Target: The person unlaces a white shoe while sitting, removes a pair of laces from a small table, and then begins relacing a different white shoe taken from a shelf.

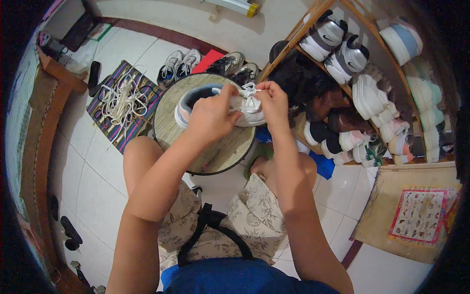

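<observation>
A white sneaker point(251, 119) with a grey-blue lining and a pink and blue heel rests on a small round wood-topped table point(215, 154), its toe pointing right. My left hand point(211, 116) lies over the shoe's middle, fingers and thumb bent around its opening and tongue area; part of the grip is hidden. With thumb and fingers, my right hand point(275, 104) pinches the white shoelace point(248, 92) above the toe end, where loops and strands lie across the eyelets.
Left of the table, a pile of white laces point(123, 103) lies on a striped cloth point(113, 137). Several worn sneakers point(180, 64) and a red item point(207, 61) line the wall. A wooden rack point(338, 83) filled with shoes stands at right. A printed sheet point(415, 215) covers a board.
</observation>
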Action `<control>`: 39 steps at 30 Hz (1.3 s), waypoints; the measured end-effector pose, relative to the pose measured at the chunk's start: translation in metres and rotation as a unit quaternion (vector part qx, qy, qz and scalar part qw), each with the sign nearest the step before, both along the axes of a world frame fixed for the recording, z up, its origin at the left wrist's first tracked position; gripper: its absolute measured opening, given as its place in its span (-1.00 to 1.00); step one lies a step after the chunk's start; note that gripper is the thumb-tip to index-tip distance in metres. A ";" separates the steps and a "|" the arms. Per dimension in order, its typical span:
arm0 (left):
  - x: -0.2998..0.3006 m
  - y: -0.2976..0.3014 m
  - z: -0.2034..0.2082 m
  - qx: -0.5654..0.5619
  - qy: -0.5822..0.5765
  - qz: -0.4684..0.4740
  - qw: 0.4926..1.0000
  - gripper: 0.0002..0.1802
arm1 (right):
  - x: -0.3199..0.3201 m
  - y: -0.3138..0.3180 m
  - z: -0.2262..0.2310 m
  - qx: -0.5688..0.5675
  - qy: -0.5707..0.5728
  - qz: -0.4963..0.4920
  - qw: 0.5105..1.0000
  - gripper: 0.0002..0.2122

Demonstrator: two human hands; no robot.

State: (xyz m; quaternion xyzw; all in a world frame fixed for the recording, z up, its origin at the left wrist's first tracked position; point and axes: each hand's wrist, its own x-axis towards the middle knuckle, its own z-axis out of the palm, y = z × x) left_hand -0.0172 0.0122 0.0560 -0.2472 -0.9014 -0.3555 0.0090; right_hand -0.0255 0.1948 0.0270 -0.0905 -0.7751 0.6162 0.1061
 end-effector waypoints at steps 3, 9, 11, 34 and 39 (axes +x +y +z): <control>0.001 0.002 0.000 0.005 -0.006 0.012 1.000 -0.43 | 0.010 0.002 0.029 -0.152 -0.029 0.054 0.986 -0.84; 0.003 0.005 0.006 -0.045 -0.016 0.025 0.999 -0.39 | 0.021 0.009 0.014 0.211 -0.100 0.084 0.969 -0.86; 0.003 0.004 0.003 -0.056 -0.010 0.027 0.998 -0.41 | 0.026 0.001 0.017 0.343 0.041 0.056 0.937 -0.88; 0.004 -0.002 0.002 -0.058 -0.010 0.002 0.998 -0.53 | 0.022 0.013 0.004 0.296 0.148 0.064 0.941 -0.88; 0.005 -0.002 0.003 -0.048 -0.023 -0.007 0.999 -0.53 | 0.017 0.060 0.011 0.243 0.106 -0.202 0.943 -0.84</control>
